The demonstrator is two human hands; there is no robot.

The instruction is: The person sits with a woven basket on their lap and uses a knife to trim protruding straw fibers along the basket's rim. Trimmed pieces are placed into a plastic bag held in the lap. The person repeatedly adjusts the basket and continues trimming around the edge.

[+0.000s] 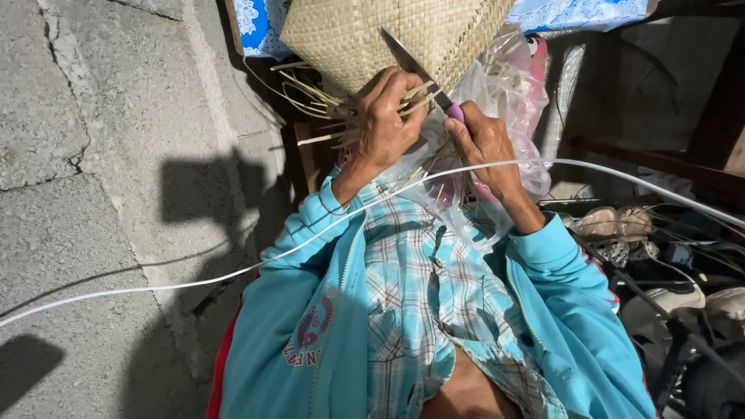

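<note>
Here the left hand [386,124] is clamped on a bundle of loose straw strips [322,97] trailing from the lower edge of a woven straw basket [372,31], held above the lap. The right hand [483,140] is closed round the purple handle of a knife [419,70], its blade lying against the weave. A clear plastic bag [512,93] sits just behind the hands, and a white cable [194,283] crosses in front of both sleeves.

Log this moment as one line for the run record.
left hand: gripping loose straw ends of woven basket | right hand: holding purple-handled knife, blade against the weave | hands: both closed
</note>
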